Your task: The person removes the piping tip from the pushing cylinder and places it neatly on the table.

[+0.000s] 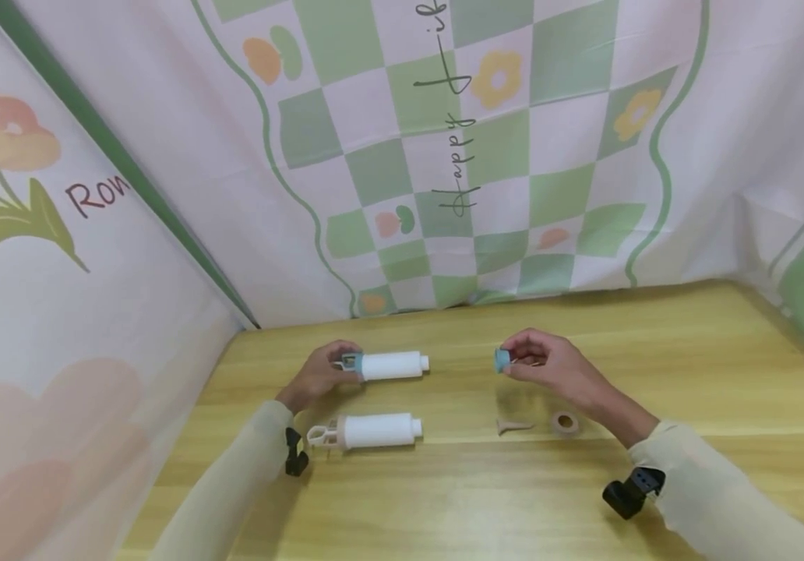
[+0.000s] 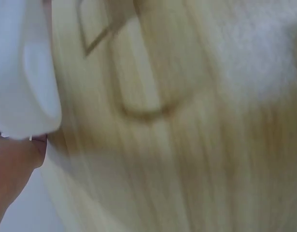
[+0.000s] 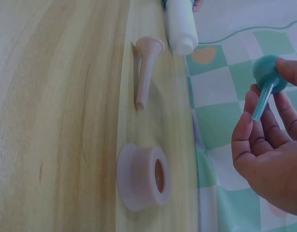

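Observation:
My left hand [image 1: 325,372] grips the teal handle end of a white cylinder [image 1: 392,365] with a short white tip pointing right. In the left wrist view, a smooth white piece [image 2: 27,77] shows beside part of that hand. Between thumb and fingers, my right hand [image 3: 271,145] pinches a small teal cap [image 3: 265,70] with a narrow stem, above the table. Closer to me than the left hand lies a second white cylinder [image 1: 378,431] with a beige collar and looped handle. A pinkish-beige funnel-shaped nozzle [image 3: 145,72] and a matching ring [image 3: 131,176] lie below the right hand.
The wooden table [image 1: 486,499] runs back to a hanging curtain [image 1: 486,156] with green and white checks. Another printed cloth [image 1: 93,312] hangs along the left side. Each wrist bears a small black camera [image 1: 629,492].

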Available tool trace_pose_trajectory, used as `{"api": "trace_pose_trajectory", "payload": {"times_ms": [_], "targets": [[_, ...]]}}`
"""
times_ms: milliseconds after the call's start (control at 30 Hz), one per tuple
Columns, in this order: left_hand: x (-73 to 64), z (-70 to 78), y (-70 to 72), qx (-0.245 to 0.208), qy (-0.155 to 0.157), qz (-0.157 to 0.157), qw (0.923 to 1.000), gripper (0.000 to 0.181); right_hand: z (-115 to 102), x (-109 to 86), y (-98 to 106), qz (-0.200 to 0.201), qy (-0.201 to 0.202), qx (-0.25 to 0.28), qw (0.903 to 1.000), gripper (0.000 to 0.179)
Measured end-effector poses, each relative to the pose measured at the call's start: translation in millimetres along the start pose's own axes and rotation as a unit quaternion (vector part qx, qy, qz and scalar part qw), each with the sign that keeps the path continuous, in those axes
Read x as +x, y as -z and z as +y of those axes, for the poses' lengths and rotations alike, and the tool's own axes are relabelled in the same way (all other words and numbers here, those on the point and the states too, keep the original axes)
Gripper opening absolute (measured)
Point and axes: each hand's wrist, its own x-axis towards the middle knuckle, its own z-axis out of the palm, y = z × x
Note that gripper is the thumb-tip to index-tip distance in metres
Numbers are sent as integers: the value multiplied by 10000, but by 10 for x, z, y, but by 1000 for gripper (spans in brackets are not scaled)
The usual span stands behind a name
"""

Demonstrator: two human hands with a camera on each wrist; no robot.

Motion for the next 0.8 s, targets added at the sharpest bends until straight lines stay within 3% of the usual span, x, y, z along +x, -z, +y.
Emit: {"api": "trace_pose_trajectory", "payload": {"times_ms": [400, 667, 800], "targets": [[-56, 29, 10, 17, -33, -130, 9999, 52, 29, 12, -31, -12, -47, -11, 10000, 37], [-170, 63, 66, -349, 178, -42, 9992, 58, 1, -9, -58, -26, 4, -127, 9999, 37], [-223, 70, 93, -472, 135, 60, 9988, 58, -3, -19, -63, -6, 0, -133, 9999, 38]]}}
